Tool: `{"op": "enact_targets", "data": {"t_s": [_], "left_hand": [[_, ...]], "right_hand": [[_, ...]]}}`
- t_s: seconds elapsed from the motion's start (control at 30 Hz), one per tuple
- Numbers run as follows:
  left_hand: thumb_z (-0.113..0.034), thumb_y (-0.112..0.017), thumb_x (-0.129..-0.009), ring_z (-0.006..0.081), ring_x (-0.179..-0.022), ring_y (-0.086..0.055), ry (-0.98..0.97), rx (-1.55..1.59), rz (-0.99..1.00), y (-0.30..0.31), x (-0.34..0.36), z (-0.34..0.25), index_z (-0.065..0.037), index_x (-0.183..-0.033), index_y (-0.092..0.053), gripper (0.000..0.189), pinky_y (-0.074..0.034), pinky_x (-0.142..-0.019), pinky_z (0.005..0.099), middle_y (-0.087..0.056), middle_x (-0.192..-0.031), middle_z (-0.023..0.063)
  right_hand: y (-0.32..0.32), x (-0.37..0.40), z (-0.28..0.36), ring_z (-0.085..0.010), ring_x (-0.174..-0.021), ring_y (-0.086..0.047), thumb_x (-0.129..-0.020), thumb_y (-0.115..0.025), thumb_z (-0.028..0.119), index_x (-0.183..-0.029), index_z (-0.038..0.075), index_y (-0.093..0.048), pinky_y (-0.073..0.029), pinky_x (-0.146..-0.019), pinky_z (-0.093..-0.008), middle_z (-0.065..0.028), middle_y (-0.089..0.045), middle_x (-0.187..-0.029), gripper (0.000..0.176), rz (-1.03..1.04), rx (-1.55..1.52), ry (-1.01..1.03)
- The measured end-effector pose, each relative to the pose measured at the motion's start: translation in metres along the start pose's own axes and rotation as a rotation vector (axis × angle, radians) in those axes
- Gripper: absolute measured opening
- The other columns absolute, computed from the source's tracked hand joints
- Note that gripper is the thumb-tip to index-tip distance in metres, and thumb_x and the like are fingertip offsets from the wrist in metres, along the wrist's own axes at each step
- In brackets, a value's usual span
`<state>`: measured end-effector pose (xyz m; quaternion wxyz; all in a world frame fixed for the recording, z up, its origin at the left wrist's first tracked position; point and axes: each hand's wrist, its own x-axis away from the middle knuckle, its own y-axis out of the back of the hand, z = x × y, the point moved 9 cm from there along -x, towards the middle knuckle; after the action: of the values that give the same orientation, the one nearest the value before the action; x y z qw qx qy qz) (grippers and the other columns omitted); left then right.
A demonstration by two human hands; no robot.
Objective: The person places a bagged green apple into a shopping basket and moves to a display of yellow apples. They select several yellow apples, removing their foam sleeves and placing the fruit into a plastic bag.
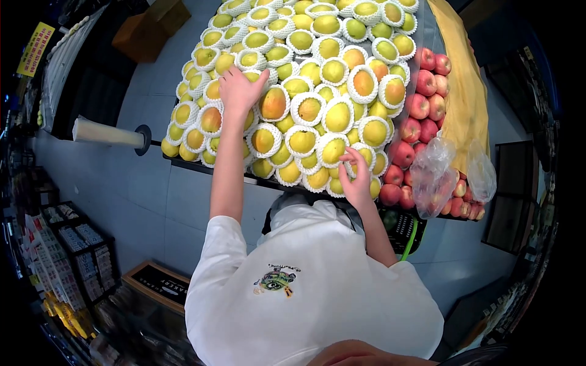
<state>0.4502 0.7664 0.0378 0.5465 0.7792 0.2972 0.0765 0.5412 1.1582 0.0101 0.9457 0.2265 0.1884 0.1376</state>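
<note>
Yellow and orange mangoes (302,142), most in white foam net sleeves, lie piled on a display stand in front of me. My left hand (241,91) reaches to the left part of the pile, palm down, thumb spread away from the fingers. A yellow-green mango (253,77) shows between that thumb and the fingers, and the fingertips rest among the fruit. Nearer to me, my right hand (359,178) hovers at the pile's front edge, fingers loosely bent and apart, beside a netted mango (334,150). Nothing shows in its fingers.
Red apples (419,106) lie to the right behind a clear divider, with crumpled plastic bags (434,174) and a yellow cloth (459,91) over them. A roll of bags (104,132) sticks out at left. A dark basket with a green handle (410,238) is by my right side.
</note>
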Motion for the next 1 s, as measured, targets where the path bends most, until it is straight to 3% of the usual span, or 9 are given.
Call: {"op": "enact_targets", "data": {"t_s": [0.07, 0.23, 0.37, 0.53, 0.6, 0.63, 0.67, 0.8, 1.0], "left_hand": [[-0.066, -0.072, -0.083, 0.0438, -0.111, -0.057, -0.018, 0.008, -0.257, 0.025, -0.005, -0.011, 0.009, -0.127, -0.055, 0.089, -0.046, -0.101, 0.0524, -0.058, -0.127, 0.0269], [-0.062, -0.064, -0.091, 0.0417, -0.126, -0.048, -0.031, -0.114, 0.04, -0.017, -0.047, -0.02, 0.006, -0.133, -0.052, 0.081, -0.045, -0.104, 0.0533, -0.053, -0.136, 0.0275], [-0.061, -0.058, -0.094, 0.0415, -0.136, -0.041, -0.012, -0.167, 0.134, -0.034, -0.051, -0.018, 0.006, -0.139, -0.046, 0.081, -0.038, -0.111, 0.0546, -0.047, -0.144, 0.0267], [-0.061, -0.06, -0.093, 0.0422, -0.132, -0.045, -0.037, -0.191, 0.079, -0.025, -0.041, -0.03, 0.006, -0.138, -0.048, 0.081, -0.04, -0.108, 0.0545, -0.051, -0.14, 0.0269], [-0.058, -0.064, -0.093, 0.0424, -0.128, -0.049, -0.199, -0.303, -0.358, 0.015, -0.018, -0.071, 0.007, -0.138, -0.049, 0.08, -0.042, -0.105, 0.0544, -0.053, -0.139, 0.0269], [-0.054, -0.071, -0.09, 0.0427, -0.125, -0.052, -0.274, -0.283, -0.387, 0.019, -0.009, -0.093, 0.005, -0.14, -0.051, 0.08, -0.046, -0.101, 0.0515, -0.053, -0.139, 0.0282], [-0.054, -0.071, -0.09, 0.0427, -0.125, -0.052, -0.284, -0.277, -0.376, 0.02, -0.007, -0.112, 0.005, -0.14, -0.051, 0.08, -0.046, -0.101, 0.0515, -0.053, -0.139, 0.0282], [-0.049, -0.08, -0.084, 0.0438, -0.118, -0.055, -0.552, 0.201, 0.133, -0.045, 0.013, -0.183, -0.002, -0.142, -0.052, 0.08, -0.051, -0.098, 0.0471, -0.054, -0.135, 0.027], [-0.038, -0.086, -0.076, 0.0431, -0.113, -0.056, -0.434, 0.083, 0.13, -0.075, 0.028, -0.219, -0.002, -0.136, -0.054, 0.077, -0.052, -0.097, 0.0477, -0.055, -0.126, 0.0248]], "right_hand": [[0.0, 0.0, -0.001, -0.026, -0.104, -0.065, -0.091, -0.067, -0.001, -0.137, 0.004, -0.056, -0.05, -0.092, -0.0372, -0.011, -0.07, -0.11, 0.048, 0.0, 0.01, -0.011], [0.003, -0.005, 0.005, -0.0282, -0.102, -0.065, -0.09, -0.067, -0.002, -0.135, 0.003, -0.058, -0.051, -0.092, -0.0385, -0.0115, -0.069, -0.107, 0.046, 0.028, -0.01, 0.015], [0.004, -0.004, -0.002, -0.0283, -0.101, -0.065, -0.09, -0.066, -0.001, -0.133, 0.004, -0.059, -0.051, -0.092, -0.0395, -0.0105, -0.069, -0.106, 0.044, 0.012, -0.053, -0.002], [0.007, -0.002, -0.003, -0.0261, -0.099, -0.066, -0.091, -0.067, -0.002, -0.132, 0.004, -0.06, -0.051, -0.091, -0.0375, -0.0094, -0.07, -0.103, 0.042, -0.009, -0.052, -0.018], [0.01, -0.005, -0.002, -0.0239, -0.098, -0.066, -0.091, -0.067, -0.004, -0.132, 0.004, -0.06, -0.051, -0.09, -0.0355, -0.0089, -0.071, -0.103, 0.041, -0.025, -0.041, -0.018], [0.009, -0.005, -0.002, -0.0238, -0.098, -0.066, -0.091, -0.067, -0.004, -0.132, 0.004, -0.06, -0.051, -0.09, -0.0353, -0.009, -0.071, -0.103, 0.041, -0.025, -0.051, -0.02], [0.009, -0.004, -0.002, -0.0237, -0.098, -0.066, -0.092, -0.067, -0.004, -0.132, 0.003, -0.06, -0.051, -0.09, -0.0352, -0.009, -0.071, -0.103, 0.041, -0.02, -0.06, -0.024], [0.01, -0.003, -0.001, -0.0231, -0.098, -0.066, -0.092, -0.067, -0.004, -0.131, 0.003, -0.06, -0.052, -0.09, -0.0345, -0.0089, -0.071, -0.104, 0.041, -0.008, -0.073, -0.039], [0.008, 0.0, -0.006, -0.0267, -0.099, -0.067, -0.091, -0.066, -0.004, -0.13, 0.004, -0.06, -0.052, -0.092, -0.0371, -0.0097, -0.07, -0.101, 0.041, -0.012, -0.181, -0.107]]}}
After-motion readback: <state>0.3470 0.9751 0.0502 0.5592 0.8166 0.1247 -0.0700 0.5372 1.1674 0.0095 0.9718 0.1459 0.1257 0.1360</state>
